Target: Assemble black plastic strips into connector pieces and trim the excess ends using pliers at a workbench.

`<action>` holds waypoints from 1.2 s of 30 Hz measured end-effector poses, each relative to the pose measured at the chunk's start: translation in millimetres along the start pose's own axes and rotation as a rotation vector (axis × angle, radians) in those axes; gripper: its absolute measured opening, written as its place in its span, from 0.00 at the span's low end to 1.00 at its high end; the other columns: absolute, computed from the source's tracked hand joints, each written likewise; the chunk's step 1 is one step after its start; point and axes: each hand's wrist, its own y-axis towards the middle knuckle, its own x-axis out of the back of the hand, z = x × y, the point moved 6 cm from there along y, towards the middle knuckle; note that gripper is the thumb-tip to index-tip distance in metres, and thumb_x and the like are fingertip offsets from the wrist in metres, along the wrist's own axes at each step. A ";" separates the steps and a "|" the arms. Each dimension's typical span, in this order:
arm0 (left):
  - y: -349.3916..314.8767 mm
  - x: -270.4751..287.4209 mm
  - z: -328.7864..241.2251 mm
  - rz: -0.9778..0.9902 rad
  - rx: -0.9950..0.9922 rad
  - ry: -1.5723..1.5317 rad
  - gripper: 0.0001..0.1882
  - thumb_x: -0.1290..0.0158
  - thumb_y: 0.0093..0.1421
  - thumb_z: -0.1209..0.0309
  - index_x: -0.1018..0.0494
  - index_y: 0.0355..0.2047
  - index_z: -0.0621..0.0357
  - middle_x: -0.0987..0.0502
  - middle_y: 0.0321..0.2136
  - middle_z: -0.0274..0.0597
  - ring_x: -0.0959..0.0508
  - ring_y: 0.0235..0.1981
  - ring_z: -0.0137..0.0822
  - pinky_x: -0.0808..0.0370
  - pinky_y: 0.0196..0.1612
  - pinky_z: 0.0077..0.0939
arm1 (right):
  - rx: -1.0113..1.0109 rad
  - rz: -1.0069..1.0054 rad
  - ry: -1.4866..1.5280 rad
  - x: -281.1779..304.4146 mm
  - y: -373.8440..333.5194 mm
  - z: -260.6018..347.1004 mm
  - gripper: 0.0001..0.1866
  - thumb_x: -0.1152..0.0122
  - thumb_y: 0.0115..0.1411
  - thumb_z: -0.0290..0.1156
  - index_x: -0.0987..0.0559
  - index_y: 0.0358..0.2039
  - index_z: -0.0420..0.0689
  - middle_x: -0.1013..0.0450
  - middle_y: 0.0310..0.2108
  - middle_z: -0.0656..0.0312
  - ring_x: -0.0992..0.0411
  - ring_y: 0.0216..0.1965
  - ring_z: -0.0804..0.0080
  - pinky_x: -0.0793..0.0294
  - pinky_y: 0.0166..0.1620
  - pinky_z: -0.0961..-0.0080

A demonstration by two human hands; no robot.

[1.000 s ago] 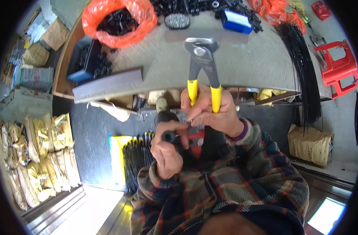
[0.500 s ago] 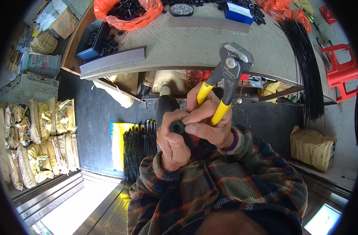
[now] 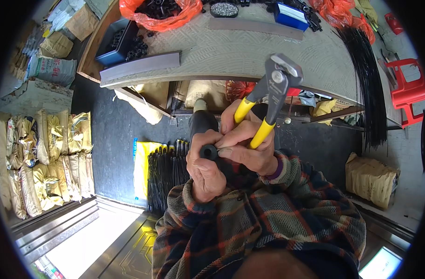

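Near centre, the left hand (image 3: 205, 174) has its grip around a black hollow cylinder (image 3: 214, 154); the right hand (image 3: 249, 146) holds yellow-handled metal pincers (image 3: 276, 88). At 11 o'clock, an orange plastic bag (image 3: 168, 24) contains black parts (image 3: 159, 8).

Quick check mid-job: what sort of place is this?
Probably a small assembly workshop: a workbench bearing an orange bag of black parts, the yellow-handled pincers in the right hand, and brown packages lined up at the left.

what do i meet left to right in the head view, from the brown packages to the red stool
Brown packages → yellow packaging → left hand → right hand → thin black strips → red stool
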 end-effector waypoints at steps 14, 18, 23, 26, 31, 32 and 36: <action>2.4 28.9 26.1 -0.139 0.096 -0.219 0.37 0.73 0.55 0.35 0.36 0.33 0.60 0.35 0.20 0.35 0.38 0.17 0.24 0.40 0.20 0.16 | 0.267 0.532 -1.178 29.8 -3.7 30.1 0.15 0.39 0.40 0.22 0.24 0.33 0.41 0.33 0.36 0.54 0.30 0.32 0.62 0.29 0.30 0.72; -1.8 22.4 24.6 -0.125 0.140 -0.027 0.40 0.72 0.51 0.30 0.36 0.33 0.58 0.33 0.23 0.37 0.35 0.19 0.25 0.38 0.18 0.17 | 0.263 0.658 -1.330 26.7 -1.4 34.2 0.14 0.41 0.44 0.27 0.24 0.35 0.43 0.33 0.36 0.58 0.31 0.32 0.63 0.30 0.33 0.69; -0.2 14.5 25.0 -0.086 0.086 0.008 0.41 0.71 0.52 0.31 0.36 0.35 0.63 0.34 0.21 0.37 0.34 0.18 0.25 0.39 0.18 0.15 | 0.323 0.685 -1.528 28.7 11.5 45.4 0.15 0.45 0.50 0.30 0.25 0.41 0.44 0.36 0.45 0.59 0.32 0.42 0.64 0.35 0.49 0.62; 1.7 11.1 18.8 -0.072 0.087 -0.022 0.41 0.71 0.53 0.33 0.37 0.37 0.64 0.34 0.20 0.36 0.35 0.17 0.25 0.39 0.18 0.17 | 0.391 0.645 -1.626 26.9 14.7 46.3 0.14 0.47 0.51 0.31 0.25 0.40 0.45 0.39 0.48 0.59 0.34 0.45 0.64 0.42 0.56 0.57; 3.4 10.3 23.4 -0.052 0.050 -0.047 0.40 0.71 0.54 0.34 0.37 0.39 0.64 0.35 0.19 0.37 0.37 0.16 0.25 0.39 0.18 0.18 | 0.463 0.691 -1.707 28.1 15.4 51.2 0.13 0.49 0.54 0.33 0.26 0.39 0.44 0.38 0.47 0.59 0.34 0.45 0.64 0.42 0.56 0.55; 3.4 10.1 23.8 -0.050 0.050 -0.051 0.40 0.71 0.54 0.34 0.37 0.39 0.64 0.35 0.19 0.37 0.37 0.16 0.26 0.39 0.18 0.18 | 0.478 0.714 -1.736 27.6 15.7 52.7 0.13 0.49 0.55 0.33 0.26 0.39 0.44 0.37 0.46 0.58 0.34 0.44 0.63 0.40 0.53 0.55; 2.3 12.1 18.5 -0.045 0.047 -0.026 0.40 0.71 0.54 0.34 0.37 0.41 0.64 0.35 0.20 0.37 0.36 0.16 0.26 0.39 0.19 0.18 | 0.475 0.767 -1.759 21.1 21.8 61.6 0.12 0.48 0.54 0.33 0.27 0.39 0.43 0.36 0.44 0.58 0.34 0.43 0.61 0.35 0.48 0.58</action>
